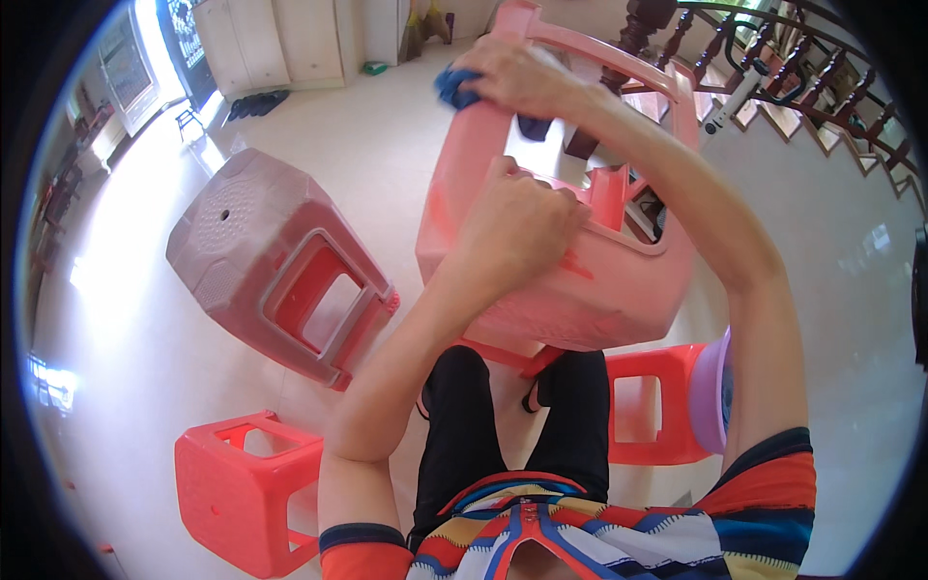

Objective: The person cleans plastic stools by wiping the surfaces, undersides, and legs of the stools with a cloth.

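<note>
A faded pink plastic stool (590,304) is tipped over in front of me, its seat end towards my legs and its legs pointing away. My left hand (522,227) is closed round the edge of an opening in the stool's side. Bunched under my right hand (527,82) is a blue cloth (457,89), pressed on a stool leg near its far end. The fingertips of my left hand are hidden behind the plastic edge.
To the left a greyish-pink stool (246,217) lies tilted. A small red stool (227,483) is at the lower left; another red stool (657,406) stands right, next to a purple basin (712,396). Wooden stair railings (715,48) rise at the far right; cabinets (261,43) stand behind.
</note>
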`<state>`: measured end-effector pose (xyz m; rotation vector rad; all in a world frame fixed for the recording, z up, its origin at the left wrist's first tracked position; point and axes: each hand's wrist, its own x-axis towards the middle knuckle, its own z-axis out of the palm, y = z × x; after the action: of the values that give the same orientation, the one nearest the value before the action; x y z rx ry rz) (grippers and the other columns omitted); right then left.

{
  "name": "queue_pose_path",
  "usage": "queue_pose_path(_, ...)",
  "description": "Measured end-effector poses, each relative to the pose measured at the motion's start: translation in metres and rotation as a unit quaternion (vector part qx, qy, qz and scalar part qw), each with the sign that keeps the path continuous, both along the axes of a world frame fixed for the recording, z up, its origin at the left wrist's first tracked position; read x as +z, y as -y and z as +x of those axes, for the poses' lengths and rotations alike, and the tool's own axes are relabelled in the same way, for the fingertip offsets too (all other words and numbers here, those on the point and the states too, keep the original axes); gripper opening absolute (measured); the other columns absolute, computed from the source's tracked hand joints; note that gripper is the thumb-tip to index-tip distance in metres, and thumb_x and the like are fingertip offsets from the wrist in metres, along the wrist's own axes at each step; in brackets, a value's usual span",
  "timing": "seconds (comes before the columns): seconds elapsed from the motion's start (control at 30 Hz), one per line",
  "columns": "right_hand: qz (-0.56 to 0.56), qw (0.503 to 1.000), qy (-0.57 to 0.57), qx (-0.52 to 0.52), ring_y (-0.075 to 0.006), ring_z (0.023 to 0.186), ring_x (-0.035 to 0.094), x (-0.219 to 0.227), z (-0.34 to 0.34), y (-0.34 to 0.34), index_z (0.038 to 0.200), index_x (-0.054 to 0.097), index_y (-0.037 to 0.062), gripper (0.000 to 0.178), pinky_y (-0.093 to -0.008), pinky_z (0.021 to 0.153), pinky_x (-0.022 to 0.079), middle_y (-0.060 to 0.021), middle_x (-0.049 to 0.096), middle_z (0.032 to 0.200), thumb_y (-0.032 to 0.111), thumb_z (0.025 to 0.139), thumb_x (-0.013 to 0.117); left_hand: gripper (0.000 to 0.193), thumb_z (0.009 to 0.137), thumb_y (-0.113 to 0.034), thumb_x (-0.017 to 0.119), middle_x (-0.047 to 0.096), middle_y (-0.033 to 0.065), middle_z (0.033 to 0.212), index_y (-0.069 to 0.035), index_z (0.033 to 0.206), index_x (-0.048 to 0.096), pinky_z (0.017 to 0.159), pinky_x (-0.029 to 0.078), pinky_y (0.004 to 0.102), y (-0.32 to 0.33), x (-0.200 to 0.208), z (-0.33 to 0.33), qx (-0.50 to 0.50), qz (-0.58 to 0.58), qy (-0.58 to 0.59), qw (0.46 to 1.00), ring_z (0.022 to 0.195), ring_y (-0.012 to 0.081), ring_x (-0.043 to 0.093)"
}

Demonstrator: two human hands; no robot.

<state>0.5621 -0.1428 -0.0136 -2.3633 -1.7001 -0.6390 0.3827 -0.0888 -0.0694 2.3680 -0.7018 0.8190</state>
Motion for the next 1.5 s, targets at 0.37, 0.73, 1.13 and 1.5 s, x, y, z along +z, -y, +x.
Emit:
queue_pose_path(0.37,0.022,0.998,0.019,-0.058,-0.0289,0.100,0.052,0.001,-0.001,0.013,0.105,0.062,0.0122,0.025,-0.0394,0.081,0.046,-0.0096,0.059,0.102,0.023,0.085,0.053,0.007,0.081,-0.011,0.058,0.060,0.0166,0.081,-0.004,0.082,0.059,0.072,0.044,0.0406,0.010,0.001,0.007,-0.005,-0.094,0.091,0.991,0.079,0.0344,0.055)
queue_pose_path(0.73,-0.006,0.986,-0.123,-0.113,-0.0343,0.078,0.061,-0.018,-0.156,0.057,0.097,0.061,0.0044,0.021,-0.0439,0.062,0.050,-0.0212,0.054,0.102,0.018,0.082,0.054,0.032,0.094,-0.027,0.043,0.052,0.0189,0.101,0.003,0.103,0.047,0.092,0.033,0.0408,-0.008,0.001,0.010,0.169,-0.446,0.054,0.877,0.101,0.0309,0.044)
queue_pose_path(1.13,0.088,0.969,-0.001,-0.229,-0.0295,0.076,0.061,-0.029,-0.219,0.204,0.109,0.053,0.0128,0.032,-0.0377,0.060,0.050,-0.0109,0.051,0.093,0.026,0.082,0.063,0.030,0.090,-0.034,0.048,0.057,0.0119,0.109,-0.009,0.101,0.060,0.096,0.027,0.0447,-0.006,0.006,0.003,0.233,-0.170,-0.080,0.954,0.109,0.0291,0.047)
queue_pose_path(1.5,0.231,0.947,-0.026,-0.223,-0.0322,0.085,0.057,-0.045,-0.168,0.214,0.108,0.058,0.0079,0.033,-0.0389,0.074,0.046,-0.0143,0.054,0.094,0.025,0.080,0.064,0.035,0.086,-0.042,0.055,0.057,0.0044,0.110,-0.011,0.084,0.072,0.093,0.026,0.0466,0.011,0.007,-0.006,0.248,0.062,-0.018,0.967,0.113,0.0247,0.042)
